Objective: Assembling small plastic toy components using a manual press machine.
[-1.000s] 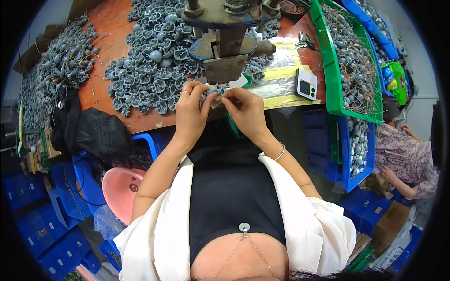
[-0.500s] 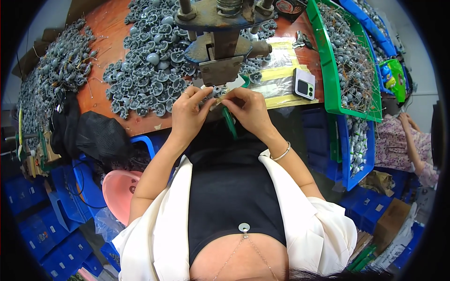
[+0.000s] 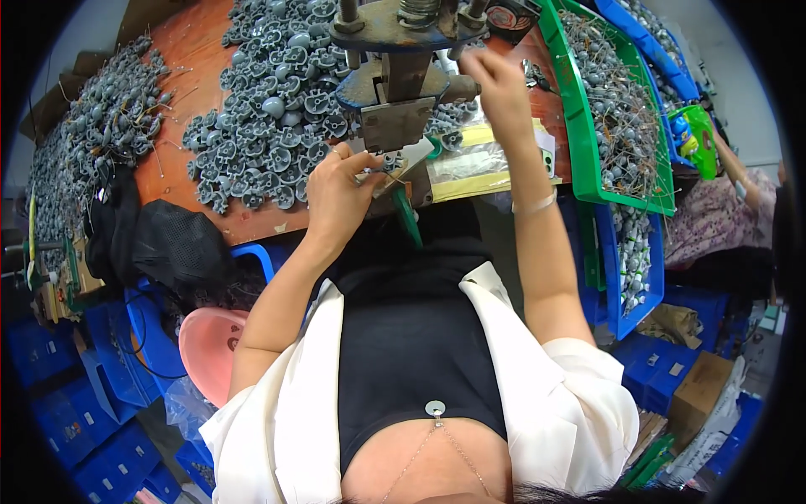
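My left hand (image 3: 340,193) is closed in a pinch just below the metal head (image 3: 395,126) of a bench press. A small part sits at its fingertips, mostly hidden, with a thin brownish wire (image 3: 391,177) running off to the right. My right hand (image 3: 501,88) is raised to the right of the press, beside its side knob (image 3: 463,88). Its fingers are bent and smeared by motion, so what they touch cannot be made out. A heap of grey plastic shell parts (image 3: 277,126) lies left of the press.
Grey pieces with wires (image 3: 117,118) pile up at the far left. On the right stands a green tray (image 3: 589,168) of wired parts, a blue bin (image 3: 620,311) below it. My right forearm partly covers a phone (image 3: 548,158). A pink basin (image 3: 197,357) sits lower left. Another person's patterned clothing (image 3: 722,218) shows at right.
My right hand has left my left hand and moved up and right, beside the press. My left hand stays under the press head, still pinching. The other person's arm has shifted.
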Demonstrator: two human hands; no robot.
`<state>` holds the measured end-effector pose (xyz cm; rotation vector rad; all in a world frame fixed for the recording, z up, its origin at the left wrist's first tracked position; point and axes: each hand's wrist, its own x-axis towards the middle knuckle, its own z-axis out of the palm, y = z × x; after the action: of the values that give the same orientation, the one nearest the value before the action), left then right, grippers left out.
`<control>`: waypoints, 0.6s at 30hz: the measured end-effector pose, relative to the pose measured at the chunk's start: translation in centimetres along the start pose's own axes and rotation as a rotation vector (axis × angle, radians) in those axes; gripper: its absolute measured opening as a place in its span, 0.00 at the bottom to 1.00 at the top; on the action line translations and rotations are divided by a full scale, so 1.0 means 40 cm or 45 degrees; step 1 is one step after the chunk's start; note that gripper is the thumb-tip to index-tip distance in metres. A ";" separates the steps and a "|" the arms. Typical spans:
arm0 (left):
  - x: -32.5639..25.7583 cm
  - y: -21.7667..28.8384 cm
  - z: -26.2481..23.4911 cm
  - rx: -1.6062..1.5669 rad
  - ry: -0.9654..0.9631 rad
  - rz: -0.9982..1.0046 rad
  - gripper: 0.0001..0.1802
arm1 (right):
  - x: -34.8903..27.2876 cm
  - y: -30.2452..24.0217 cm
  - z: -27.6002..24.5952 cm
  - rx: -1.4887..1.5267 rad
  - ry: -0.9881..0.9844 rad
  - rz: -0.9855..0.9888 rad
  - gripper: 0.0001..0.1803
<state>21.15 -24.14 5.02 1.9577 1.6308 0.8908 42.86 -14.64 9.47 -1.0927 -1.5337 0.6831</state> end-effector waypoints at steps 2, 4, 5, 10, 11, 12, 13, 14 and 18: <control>0.004 0.001 0.008 -0.091 0.037 -0.003 0.10 | 0.106 0.013 0.009 0.366 -0.107 -0.071 0.08; 0.004 0.001 0.011 -0.067 0.037 -0.020 0.10 | 0.199 -0.074 0.022 0.650 -0.319 0.366 0.11; 0.008 0.002 0.010 -0.042 0.027 -0.034 0.11 | 0.208 -0.114 0.043 0.606 -0.275 0.068 0.11; -0.007 0.002 0.005 -0.070 0.076 -0.067 0.11 | 0.077 -0.246 -0.028 -0.739 0.215 -1.058 0.07; -0.008 -0.003 0.006 -0.087 0.078 -0.082 0.11 | 0.005 -0.283 0.003 -0.164 0.270 -0.827 0.05; -0.005 -0.006 0.008 -0.093 0.072 -0.076 0.11 | -0.070 -0.326 0.028 0.393 0.321 -0.570 0.05; -0.007 -0.013 0.010 -0.099 0.084 -0.063 0.11 | -0.145 -0.302 0.009 0.233 0.184 -0.590 0.06; -0.004 -0.007 0.010 -0.109 0.081 -0.034 0.11 | -0.221 -0.252 -0.023 0.061 0.065 -0.605 0.07; -0.004 -0.007 0.006 -0.076 0.040 0.033 0.12 | -0.305 -0.180 -0.058 -0.153 -0.209 -0.902 0.16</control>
<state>21.13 -24.23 4.62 1.9379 1.5814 0.9733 43.00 -28.91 11.03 -0.5118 -1.9652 0.1921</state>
